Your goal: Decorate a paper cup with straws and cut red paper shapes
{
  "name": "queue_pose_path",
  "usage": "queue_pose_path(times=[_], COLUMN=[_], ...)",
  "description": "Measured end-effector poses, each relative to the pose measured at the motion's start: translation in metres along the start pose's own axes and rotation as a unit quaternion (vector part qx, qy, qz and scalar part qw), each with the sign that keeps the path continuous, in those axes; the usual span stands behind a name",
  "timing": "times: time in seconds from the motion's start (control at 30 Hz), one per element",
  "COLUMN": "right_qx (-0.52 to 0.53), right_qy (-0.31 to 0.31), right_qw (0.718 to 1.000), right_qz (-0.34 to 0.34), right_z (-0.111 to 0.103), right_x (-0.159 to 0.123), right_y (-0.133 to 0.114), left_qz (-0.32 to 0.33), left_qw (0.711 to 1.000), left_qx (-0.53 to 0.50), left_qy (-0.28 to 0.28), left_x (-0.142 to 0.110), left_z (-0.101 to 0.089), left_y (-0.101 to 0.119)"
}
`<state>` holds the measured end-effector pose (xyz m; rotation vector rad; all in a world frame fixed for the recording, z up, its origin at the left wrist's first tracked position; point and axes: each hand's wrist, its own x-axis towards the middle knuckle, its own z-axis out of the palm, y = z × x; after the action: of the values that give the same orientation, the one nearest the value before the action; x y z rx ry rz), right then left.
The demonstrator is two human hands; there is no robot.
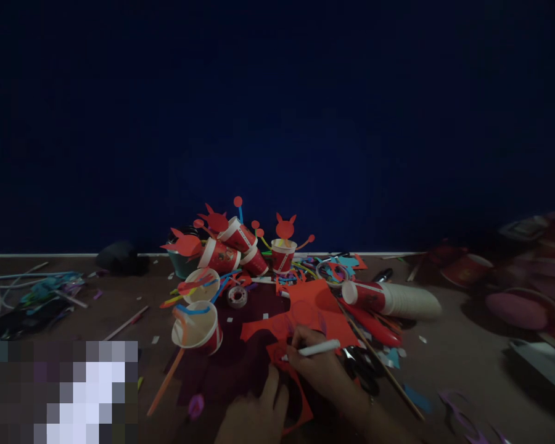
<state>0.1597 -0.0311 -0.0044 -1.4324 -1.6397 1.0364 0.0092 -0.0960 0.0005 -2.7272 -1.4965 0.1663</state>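
My right hand (pixel 321 370) grips a white marker (pixel 321 348), its tip against a small piece of red paper (pixel 280 353). My left hand (pixel 256 410) rests on the lower part of that paper, fingers stretched out and apart. Larger red paper sheets (pixel 308 305) lie just beyond my hands, with faint round outlines drawn on one. Scissors with black handles (pixel 363 370) lie right of my right wrist. Left of my hands stands a paper cup (pixel 198 327) with bent orange and blue straws; another cup (pixel 202 285) with straws is behind it.
Red cups with paper heads and straw arms (pixel 284 254) stand and lie at the back. A roll of tape (pixel 237 296) sits near them. A long stack of paper cups (pixel 393 300) lies to the right, beside a wooden stick (pixel 383 364). Scraps and straws (pixel 50 290) litter the left.
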Motion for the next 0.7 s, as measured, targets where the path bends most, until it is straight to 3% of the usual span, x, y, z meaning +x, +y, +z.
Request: queue_pose_path(times=[0.2, 0.7], right_qx=[0.029, 0.023], right_qy=[0.005, 0.01], right_qw=[0.999, 1.0], right_qz=[0.04, 0.019], right_z=[-0.0007, -0.0012], right_x=[0.0016, 0.0009], right_y=[0.0041, 0.0033], left_qz=[0.001, 0.001], left_qw=[1.0, 1.0], left_qx=[0.001, 0.01], left_qy=[0.003, 0.011], left_x=[-0.0001, -0.0007], left_z=[-0.0003, -0.0013], left_y=[-0.0002, 0.0])
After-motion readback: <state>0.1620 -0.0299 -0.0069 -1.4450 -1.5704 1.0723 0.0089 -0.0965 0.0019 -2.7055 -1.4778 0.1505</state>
